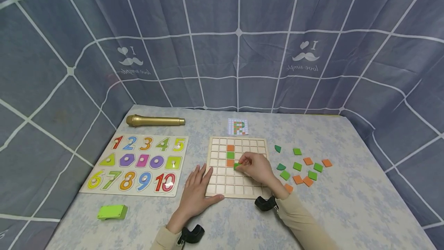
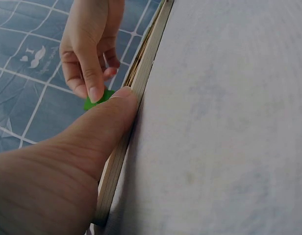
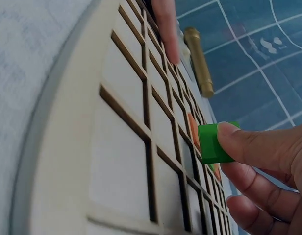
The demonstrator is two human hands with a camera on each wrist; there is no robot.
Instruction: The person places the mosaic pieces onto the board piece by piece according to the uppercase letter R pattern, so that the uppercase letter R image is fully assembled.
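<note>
A square wooden grid board (image 1: 218, 191) lies on the table. One column of it holds an orange tile (image 1: 230, 148), a green tile (image 1: 230, 155) and another orange tile (image 1: 230, 163). Between thumb and fingers, my right hand (image 1: 256, 168) pinches a green square tile (image 3: 210, 144) just above the board, to the right of the lower orange tile. My left hand (image 1: 198, 190) rests at the board's left side with its fingers extended. In the left wrist view, the left thumb (image 2: 104, 115) lies against the board's wooden edge (image 2: 116, 178).
Loose green tiles (image 1: 297, 151) and orange tiles (image 1: 297, 179) lie scattered to the right, with dark green quarter-round pieces (image 1: 281, 167). A pattern card (image 1: 237, 127) lies behind the board. Leftward are a number puzzle (image 1: 145, 165), a gold microphone (image 1: 156, 121) and a lime-green block (image 1: 112, 212).
</note>
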